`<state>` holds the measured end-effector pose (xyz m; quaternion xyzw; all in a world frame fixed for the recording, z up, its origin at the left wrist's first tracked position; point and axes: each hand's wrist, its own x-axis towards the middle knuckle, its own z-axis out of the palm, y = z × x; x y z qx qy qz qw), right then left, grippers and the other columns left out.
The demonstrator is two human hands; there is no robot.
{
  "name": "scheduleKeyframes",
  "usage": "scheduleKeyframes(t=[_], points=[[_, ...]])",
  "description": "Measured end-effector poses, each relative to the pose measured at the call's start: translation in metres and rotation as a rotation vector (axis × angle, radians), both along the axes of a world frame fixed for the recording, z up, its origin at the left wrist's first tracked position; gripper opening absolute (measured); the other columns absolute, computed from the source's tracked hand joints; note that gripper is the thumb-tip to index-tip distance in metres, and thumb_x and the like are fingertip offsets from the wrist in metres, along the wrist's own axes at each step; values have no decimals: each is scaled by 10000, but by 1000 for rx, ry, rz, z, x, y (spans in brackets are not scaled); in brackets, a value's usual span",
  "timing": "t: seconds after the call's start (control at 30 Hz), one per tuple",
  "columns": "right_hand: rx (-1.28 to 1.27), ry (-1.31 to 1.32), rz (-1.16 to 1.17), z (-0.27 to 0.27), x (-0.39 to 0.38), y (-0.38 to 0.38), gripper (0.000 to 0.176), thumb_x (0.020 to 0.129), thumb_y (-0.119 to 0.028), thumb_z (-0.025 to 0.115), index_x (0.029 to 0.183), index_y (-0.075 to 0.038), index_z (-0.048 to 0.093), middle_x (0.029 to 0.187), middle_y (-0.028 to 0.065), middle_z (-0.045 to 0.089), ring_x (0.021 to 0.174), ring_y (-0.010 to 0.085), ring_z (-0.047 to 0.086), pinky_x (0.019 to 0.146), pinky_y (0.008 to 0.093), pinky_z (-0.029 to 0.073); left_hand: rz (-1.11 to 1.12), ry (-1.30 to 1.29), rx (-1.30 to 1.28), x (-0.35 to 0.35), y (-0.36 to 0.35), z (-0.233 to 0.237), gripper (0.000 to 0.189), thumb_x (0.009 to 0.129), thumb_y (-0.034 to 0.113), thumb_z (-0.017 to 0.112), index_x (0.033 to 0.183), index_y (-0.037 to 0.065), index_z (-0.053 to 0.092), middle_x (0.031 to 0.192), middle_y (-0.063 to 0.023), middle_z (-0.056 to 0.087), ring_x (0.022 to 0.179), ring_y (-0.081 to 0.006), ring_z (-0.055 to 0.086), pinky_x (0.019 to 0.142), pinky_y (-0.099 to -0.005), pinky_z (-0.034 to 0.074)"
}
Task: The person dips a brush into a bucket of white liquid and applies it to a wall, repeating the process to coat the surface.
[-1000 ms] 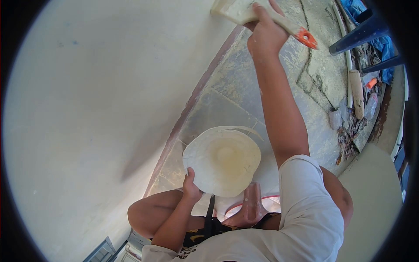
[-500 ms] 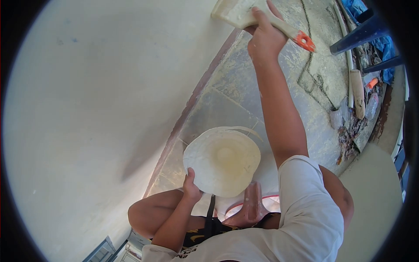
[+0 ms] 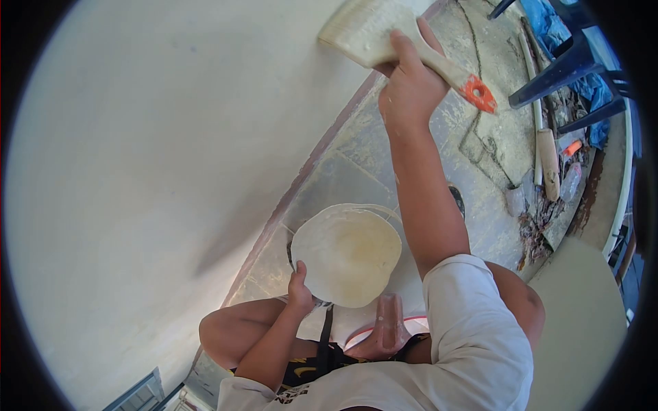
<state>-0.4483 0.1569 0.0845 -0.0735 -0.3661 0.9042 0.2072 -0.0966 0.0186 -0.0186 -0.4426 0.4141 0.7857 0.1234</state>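
In my right hand (image 3: 415,82) is a wide paint brush (image 3: 373,31) with a pale coated head and an orange-red handle end. Its bristles touch or nearly touch the pale wall (image 3: 164,137); which one I cannot tell. Low in front of me, my left hand (image 3: 299,291) grips the near-left rim of a round white bucket (image 3: 346,257). Pale liquid or coating shows inside the bucket, and its handle lies along the far rim. The fingers of my left hand are partly hidden behind the rim.
A dark red strip (image 3: 301,171) runs where wall meets the stained tile floor (image 3: 356,171). Dark blue chair legs (image 3: 558,79), a blue tarp (image 3: 545,24), a pipe and debris lie at the right. A pinkish plastic seat (image 3: 389,329) is beneath me.
My right hand and the brush have shifted slightly left and down, with the brush head turned. The view has shifted a little, and a dark shoe now shows beside my right forearm.
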Motion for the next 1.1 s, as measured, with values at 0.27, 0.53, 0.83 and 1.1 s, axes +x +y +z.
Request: scheduleKeyframes(t=[0.27, 0.53, 0.83, 1.1], points=[[187, -173, 54, 18, 1, -33, 483, 759, -19, 596, 1201, 88, 435, 1057, 188, 540, 875, 229, 590, 609, 312, 546, 16, 53, -30, 2, -3, -5, 599, 894, 471, 425, 1282, 16, 374, 1242, -128, 497, 1135, -272, 484, 958, -387, 382], [68, 16, -35, 58, 19, 39, 456, 786, 13, 568, 1224, 29, 442, 1067, 162, 553, 853, 228, 606, 636, 324, 556, 89, 149, -88, -3, -1, 4, 531, 908, 425, 452, 1197, -20, 464, 1133, -102, 548, 1029, -200, 518, 900, -322, 393], [179, -360, -17, -108, -24, 56, 472, 777, 18, 583, 1232, -5, 458, 1077, 166, 555, 890, 247, 604, 649, 369, 566, 48, 110, -59, 15, -4, 11, 586, 893, 446, 449, 1273, 8, 370, 1221, -131, 507, 1118, -265, 493, 951, -378, 387], [105, -137, -31, -17, -98, 20, 423, 737, 32, 606, 1142, 77, 493, 1074, 191, 545, 910, 256, 589, 680, 364, 550, 113, 91, -34, -3, 8, -1, 531, 904, 413, 462, 1214, -17, 425, 1146, -115, 542, 1047, -218, 528, 904, -336, 409]])
